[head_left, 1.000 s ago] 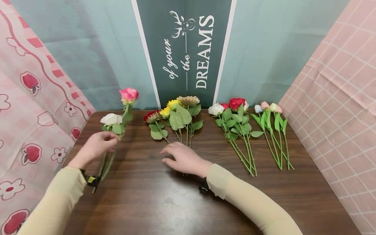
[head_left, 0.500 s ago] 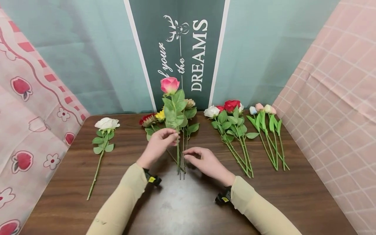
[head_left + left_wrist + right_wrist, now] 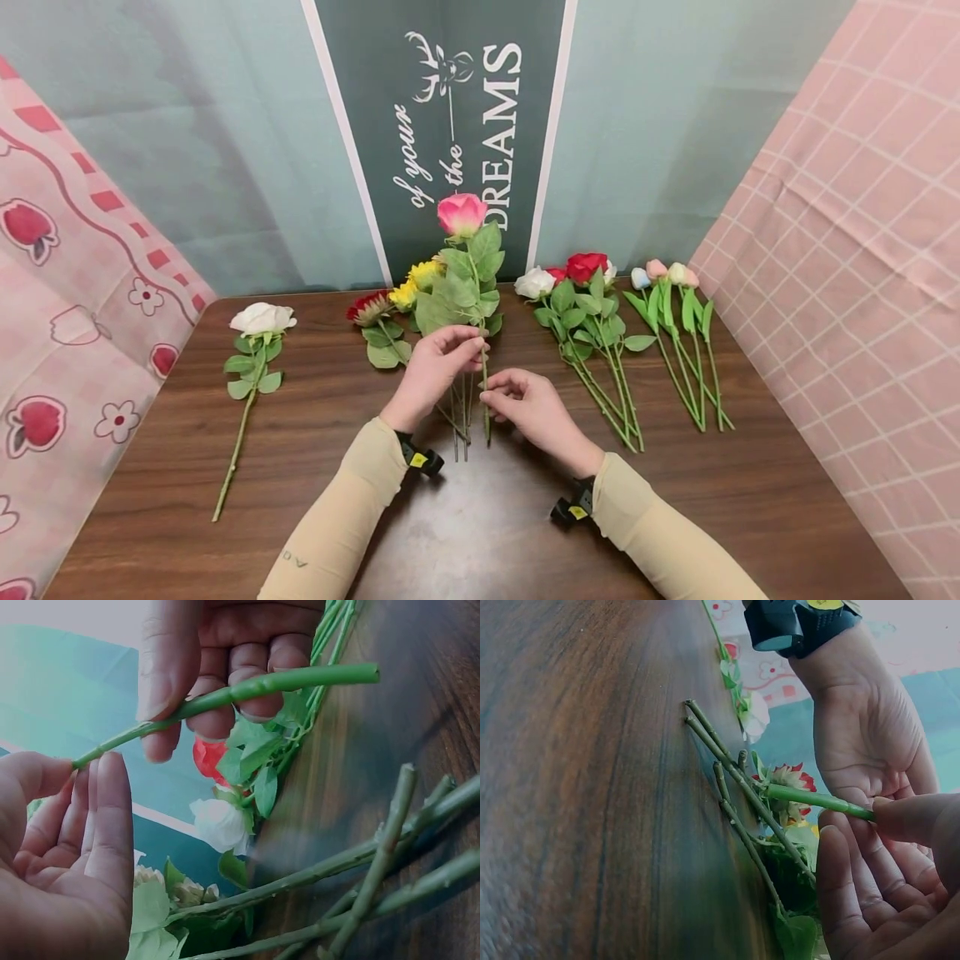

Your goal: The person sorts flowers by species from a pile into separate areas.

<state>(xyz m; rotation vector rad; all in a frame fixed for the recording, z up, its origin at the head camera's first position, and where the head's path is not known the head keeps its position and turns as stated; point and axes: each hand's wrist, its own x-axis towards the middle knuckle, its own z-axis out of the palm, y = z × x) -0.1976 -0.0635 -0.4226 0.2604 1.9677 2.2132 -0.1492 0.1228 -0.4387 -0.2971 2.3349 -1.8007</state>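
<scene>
A pink rose [image 3: 461, 215] stands raised in front of the backdrop, its leaves overlapping the flowers behind in the head view. My left hand [image 3: 437, 367] pinches its stem just under the leaves, between thumb and fingers. Lower down, my right hand [image 3: 538, 415] pinches the same stem close to its cut end. That green stem [image 3: 300, 679] juts past the right fingers in the left wrist view, clear of the table. Behind it lie a red-and-cream flower [image 3: 369, 308] and yellow flowers [image 3: 425, 273], their brown-green stems [image 3: 739, 774] crossing on the tabletop.
On the left, a single white rose [image 3: 262, 319] lies on the wooden table [image 3: 315, 433]. To the right are red roses [image 3: 587, 267] with white ones, then a bunch of pastel tulips [image 3: 677, 273]. Fabric curtains [image 3: 810, 250] enclose the table's back and sides.
My left hand has carried the pink rose from beside the white rose rightward to the middle. My right hand, earlier over the middle stems, now grips the rose's lower stem.
</scene>
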